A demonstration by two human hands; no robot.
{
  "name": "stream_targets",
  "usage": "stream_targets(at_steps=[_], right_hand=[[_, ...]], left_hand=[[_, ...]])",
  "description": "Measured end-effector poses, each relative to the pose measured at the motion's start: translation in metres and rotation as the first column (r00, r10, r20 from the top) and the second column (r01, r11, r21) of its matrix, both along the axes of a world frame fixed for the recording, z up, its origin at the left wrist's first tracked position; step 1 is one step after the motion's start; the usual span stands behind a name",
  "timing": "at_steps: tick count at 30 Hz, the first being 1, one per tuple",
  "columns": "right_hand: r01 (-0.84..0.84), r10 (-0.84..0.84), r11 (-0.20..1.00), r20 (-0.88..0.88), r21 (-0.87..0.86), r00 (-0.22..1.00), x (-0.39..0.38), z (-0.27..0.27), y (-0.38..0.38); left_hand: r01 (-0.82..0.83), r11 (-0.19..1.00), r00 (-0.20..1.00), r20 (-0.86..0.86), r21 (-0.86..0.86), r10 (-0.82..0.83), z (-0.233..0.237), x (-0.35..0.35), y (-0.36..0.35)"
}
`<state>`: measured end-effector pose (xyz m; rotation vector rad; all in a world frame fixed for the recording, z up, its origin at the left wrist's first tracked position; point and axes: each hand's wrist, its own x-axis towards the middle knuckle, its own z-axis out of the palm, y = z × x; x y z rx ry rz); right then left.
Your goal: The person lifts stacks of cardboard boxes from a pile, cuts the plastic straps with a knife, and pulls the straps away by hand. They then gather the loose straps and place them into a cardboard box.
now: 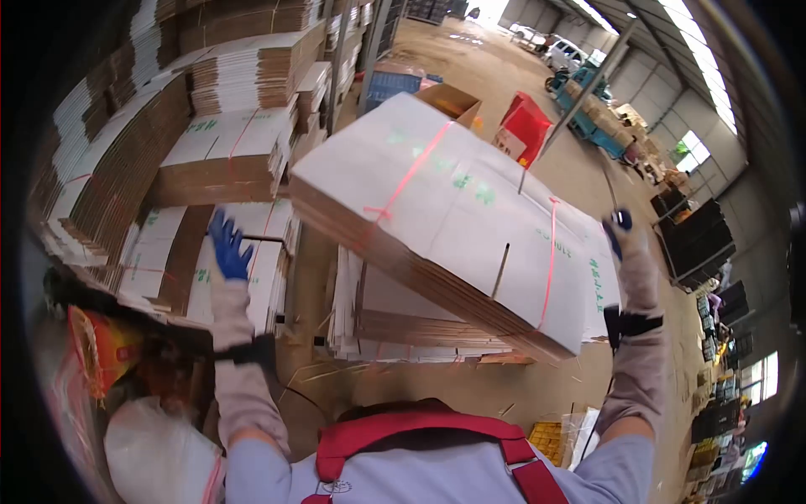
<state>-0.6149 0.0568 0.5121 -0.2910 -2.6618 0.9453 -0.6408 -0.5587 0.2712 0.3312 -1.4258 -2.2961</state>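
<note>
A thick bundle of flattened cardboard boxes (pixel 457 220), white on top with green print and tied with pink string, lies askew over a lower stack of flattened boxes (pixel 411 312). My left hand (pixel 230 245), in a blue glove, is apart from the bundle on its left, fingers spread and nothing in them. Behind that hand are more flat boxes (pixel 172 252). At the right, my right hand (pixel 620 231), also gloved, is raised beside another white printed sheet (pixel 594 273) past the bundle's right edge; its fingers are foreshortened and partly hidden.
Tall piles of flattened boxes (pixel 239 76) line the left side. Beyond the bundle stand an open carton (pixel 449 102), a red bag (pixel 524 126) and a metal post (pixel 588 94). Near me at lower left is a white plastic-wrapped item (pixel 159 454). Scraps litter the floor (pixel 395 385).
</note>
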Motion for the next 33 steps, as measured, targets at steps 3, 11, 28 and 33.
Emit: stream_targets(at_steps=[3,11,28,33], right_hand=[[-0.025,-0.027,0.885,-0.105,-0.465,0.994,0.018,-0.11,0.094],[0.03,0.148,0.273,0.072,-0.962,0.986,0.051,-0.17,0.119],[-0.393,0.63,0.698,0.254,-0.599,0.734,-0.01,-0.059,0.051],[-0.353,0.808,0.587,0.498,-0.729,0.314,-0.019,-0.074,-0.025]], left_hand=[[0.102,0.985,0.994,0.039,-0.136,-0.098,0.045,-0.055,0.036],[0.017,0.695,0.999,0.042,-0.719,0.02,-0.02,-0.251,0.031],[-0.234,0.754,0.962,-0.031,-0.614,0.273,0.031,0.022,0.21],[-0.276,0.779,0.954,-0.063,-0.563,0.292,0.033,0.023,0.221]])
